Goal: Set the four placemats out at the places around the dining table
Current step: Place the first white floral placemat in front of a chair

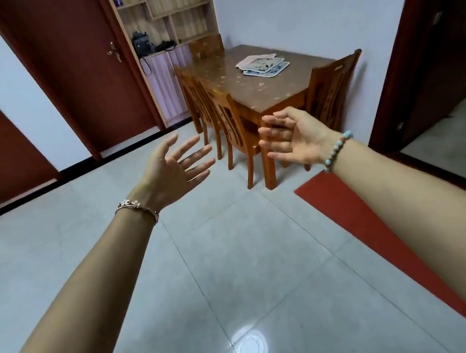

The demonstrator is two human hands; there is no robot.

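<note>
A loose stack of pale placemats (263,65) with blue and pink edges lies on the brown dining table (248,91), towards its far right side by the wall. The table stands some way ahead of me across the tiled floor. My left hand (174,170) is stretched out in front of me, palm up, fingers spread and holding nothing. My right hand (292,135) is held out beside it, fingers apart and curled a little, also holding nothing. Both hands are well short of the table.
Wooden chairs stand along the table's left side (227,122), one at its near right end (331,90) and one at the far end (206,46). A shelf cabinet (167,19), dark red doors (70,64) and a red floor mat (364,222) surround the grey tiled floor.
</note>
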